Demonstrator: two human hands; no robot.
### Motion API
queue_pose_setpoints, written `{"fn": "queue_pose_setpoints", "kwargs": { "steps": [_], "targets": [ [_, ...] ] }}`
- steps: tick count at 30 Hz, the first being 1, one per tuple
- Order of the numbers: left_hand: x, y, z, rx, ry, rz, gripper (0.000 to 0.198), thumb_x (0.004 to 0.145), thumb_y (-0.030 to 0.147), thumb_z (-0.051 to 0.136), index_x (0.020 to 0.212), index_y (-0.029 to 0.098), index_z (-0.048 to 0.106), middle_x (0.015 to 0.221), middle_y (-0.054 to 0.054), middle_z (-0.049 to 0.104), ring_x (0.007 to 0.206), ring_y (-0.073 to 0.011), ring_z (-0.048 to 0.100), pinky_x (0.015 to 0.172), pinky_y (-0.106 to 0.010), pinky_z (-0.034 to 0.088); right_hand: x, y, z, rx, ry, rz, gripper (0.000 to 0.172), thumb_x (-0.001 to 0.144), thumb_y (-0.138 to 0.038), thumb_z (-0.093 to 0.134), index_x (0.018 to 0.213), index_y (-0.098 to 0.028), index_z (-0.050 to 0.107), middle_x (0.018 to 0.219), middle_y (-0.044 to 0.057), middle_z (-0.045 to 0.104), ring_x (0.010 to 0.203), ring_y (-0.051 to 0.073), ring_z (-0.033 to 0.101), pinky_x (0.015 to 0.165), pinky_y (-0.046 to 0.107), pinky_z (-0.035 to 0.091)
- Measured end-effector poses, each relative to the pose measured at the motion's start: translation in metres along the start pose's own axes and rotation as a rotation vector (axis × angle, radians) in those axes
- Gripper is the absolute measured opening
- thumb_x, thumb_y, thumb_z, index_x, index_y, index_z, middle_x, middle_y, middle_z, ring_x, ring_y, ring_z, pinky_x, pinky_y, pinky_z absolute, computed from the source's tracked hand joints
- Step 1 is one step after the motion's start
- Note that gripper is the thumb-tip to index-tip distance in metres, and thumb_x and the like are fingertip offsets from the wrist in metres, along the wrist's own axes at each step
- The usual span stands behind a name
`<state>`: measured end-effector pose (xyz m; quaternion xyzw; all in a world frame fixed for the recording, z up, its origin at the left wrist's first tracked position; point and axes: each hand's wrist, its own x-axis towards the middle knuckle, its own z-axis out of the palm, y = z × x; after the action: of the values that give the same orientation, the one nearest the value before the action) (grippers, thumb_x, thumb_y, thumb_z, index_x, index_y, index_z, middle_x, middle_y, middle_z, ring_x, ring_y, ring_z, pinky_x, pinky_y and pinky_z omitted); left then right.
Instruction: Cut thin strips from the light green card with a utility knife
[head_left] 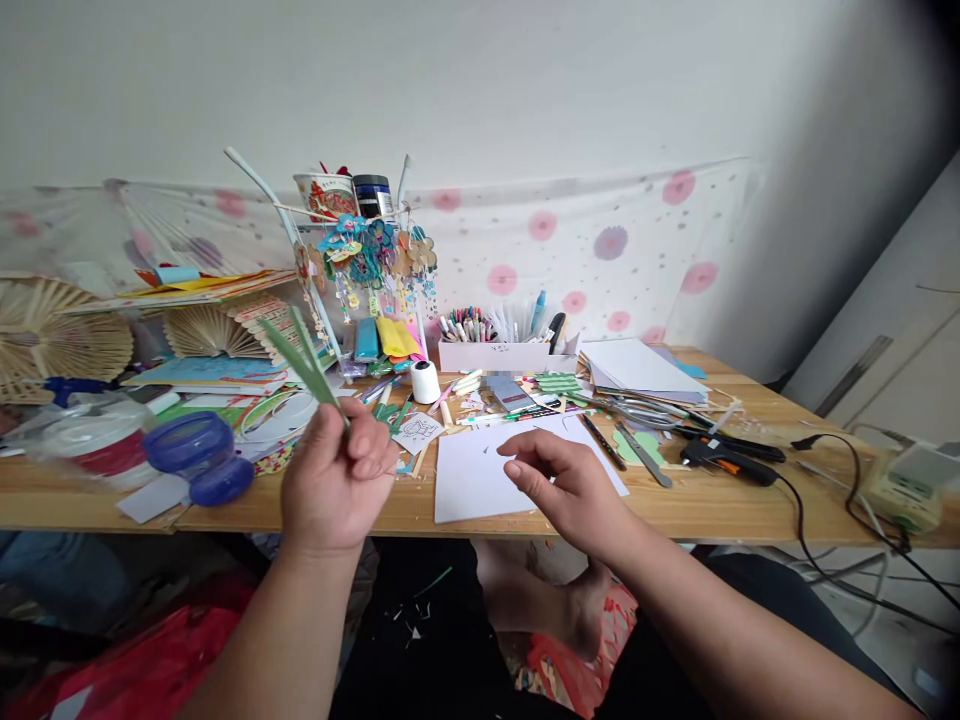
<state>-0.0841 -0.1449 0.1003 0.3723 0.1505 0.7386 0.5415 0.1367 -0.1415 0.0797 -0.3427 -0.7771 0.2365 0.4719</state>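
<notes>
Raised over the table's front edge, my left hand (337,475) is closed around the lower end of long, flat green strips (301,358) that look like paper. They fan apart slightly towards the top, and my fingers hide their base. My right hand (570,485) hovers near the white sheets (476,490) with its thumb and fingers curved and apart. Nothing shows between those fingers. A tiny dark scrap lies on the top sheet. Between my hands is a small card with a line drawing (418,432).
A hot glue gun (727,458) and its cord lie at the right, near a craft knife (604,442). Behind are a white pen box (495,355), a thread cone (425,382) and a rack hung with flower ornaments (367,250). A blue plastic container (196,455) stands left.
</notes>
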Motion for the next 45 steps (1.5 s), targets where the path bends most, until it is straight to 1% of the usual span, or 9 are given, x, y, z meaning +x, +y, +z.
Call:
{"fn": "queue_pose_setpoints", "kwargs": {
  "steps": [4,8,12,18,22,30,34,38,45],
  "targets": [
    [-0.016,-0.015,0.013,0.183,-0.024,-0.116,0.028,0.072,0.04,0.081,0.078,0.016,0.068,0.048,0.005,0.053,0.039,-0.0041,0.043,0.04,-0.014,0.031,-0.001,-0.001,-0.009,-0.113,0.052,-0.127,0.024,0.093,-0.03,0.052,0.111,-0.018,0.063,0.08,0.003,0.065,0.069,0.012,0.056,0.064,0.024,0.043],
    [-0.034,-0.06,0.021,0.25,0.023,-0.262,0.034,0.076,0.045,0.076,0.08,0.013,0.066,0.05,0.003,0.055,0.04,-0.0042,0.044,0.041,-0.015,0.028,-0.006,0.003,-0.012,-0.63,-0.001,-0.397,0.04,0.093,-0.019,0.046,0.133,-0.02,0.053,0.079,0.003,0.063,0.066,0.014,0.053,0.06,0.027,0.038],
    [-0.036,-0.079,0.018,0.244,0.032,-0.344,0.036,0.073,0.045,0.077,0.082,0.013,0.064,0.053,0.003,0.056,0.041,-0.0044,0.044,0.041,-0.016,0.028,-0.011,0.01,-0.009,-0.898,-0.08,-0.418,0.047,0.09,-0.015,0.048,0.138,-0.019,0.049,0.074,0.001,0.06,0.061,0.014,0.051,0.055,0.029,0.034],
    [-0.039,-0.081,0.017,0.232,-0.014,-0.374,0.037,0.074,0.047,0.076,0.083,0.013,0.065,0.051,0.004,0.054,0.04,-0.0048,0.044,0.041,-0.016,0.028,-0.015,0.01,-0.006,-0.61,0.02,-0.335,0.04,0.09,-0.018,0.049,0.13,-0.018,0.057,0.09,0.007,0.066,0.073,0.016,0.057,0.065,0.03,0.041],
    [-0.043,-0.082,0.019,0.231,-0.058,-0.406,0.039,0.075,0.049,0.076,0.081,0.011,0.066,0.051,0.003,0.056,0.039,-0.0039,0.045,0.041,-0.016,0.027,-0.012,0.007,-0.007,-0.172,0.178,-0.075,0.023,0.092,-0.037,0.053,0.092,-0.017,0.065,0.075,0.005,0.064,0.066,0.014,0.056,0.061,0.027,0.044],
    [-0.049,-0.091,0.023,0.15,-0.13,-0.512,0.04,0.077,0.05,0.074,0.08,0.013,0.061,0.047,0.005,0.05,0.037,-0.0012,0.032,0.04,-0.015,0.018,-0.002,0.009,-0.001,-0.036,0.124,0.064,0.032,0.091,-0.041,0.055,0.068,-0.019,0.052,0.06,0.001,0.061,0.054,0.011,0.056,0.049,0.022,0.041],
    [-0.048,-0.096,0.022,0.066,-0.073,-0.511,0.041,0.075,0.049,0.077,0.074,0.014,0.056,0.043,0.009,0.041,0.037,-0.001,0.026,0.04,-0.015,0.019,-0.006,0.008,0.0,-0.057,0.113,0.031,0.024,0.092,-0.037,0.053,0.079,-0.018,0.058,0.065,0.001,0.062,0.058,0.012,0.057,0.054,0.023,0.042],
    [-0.045,-0.097,0.018,0.011,-0.003,-0.497,0.045,0.069,0.05,0.081,0.07,0.015,0.053,0.042,0.01,0.04,0.034,-0.0015,0.027,0.038,-0.015,0.022,-0.013,0.012,0.0,-0.357,0.198,-0.245,0.042,0.094,-0.036,0.051,0.128,-0.013,0.045,0.077,0.002,0.061,0.063,0.013,0.055,0.058,0.025,0.043],
    [-0.044,-0.097,0.018,0.0,0.056,-0.451,0.048,0.067,0.047,0.083,0.065,0.016,0.046,0.044,0.009,0.043,0.036,-0.0021,0.032,0.038,-0.014,0.026,-0.02,0.017,0.006,-0.827,0.085,-0.519,0.035,0.093,-0.014,0.043,0.126,-0.012,0.054,0.068,0.0,0.056,0.06,0.016,0.046,0.054,0.032,0.029]
  ]
}}
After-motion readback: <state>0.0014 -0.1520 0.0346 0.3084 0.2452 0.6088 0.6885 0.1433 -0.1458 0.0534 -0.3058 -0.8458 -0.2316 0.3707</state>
